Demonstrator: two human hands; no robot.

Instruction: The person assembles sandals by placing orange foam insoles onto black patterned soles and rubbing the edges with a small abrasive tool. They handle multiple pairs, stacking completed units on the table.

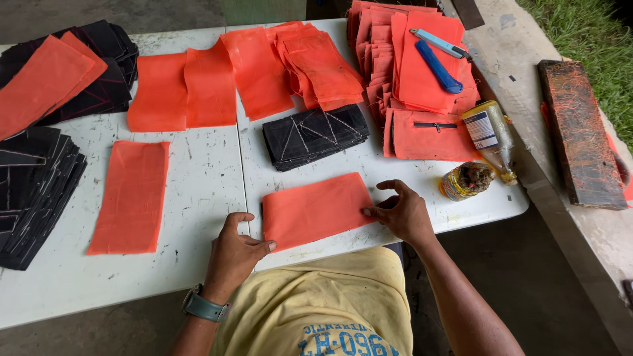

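An orange fabric piece (318,211) lies flat near the near edge of the white table (211,178), its long axis running left to right and tilted slightly up toward the right. The left hand (232,256) rests at its lower left corner, fingers loosely curled, thumb touching the cloth. The right hand (401,209) presses spread fingertips on its right end, gripping nothing

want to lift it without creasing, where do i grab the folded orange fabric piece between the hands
Probably by its two short ends, pinching from left and right. The folded orange fabric piece lies flat and slightly tilted on the white folding table. The left hand sits at its near-left corner, and the right hand touches its right end, so both ends are in reach.
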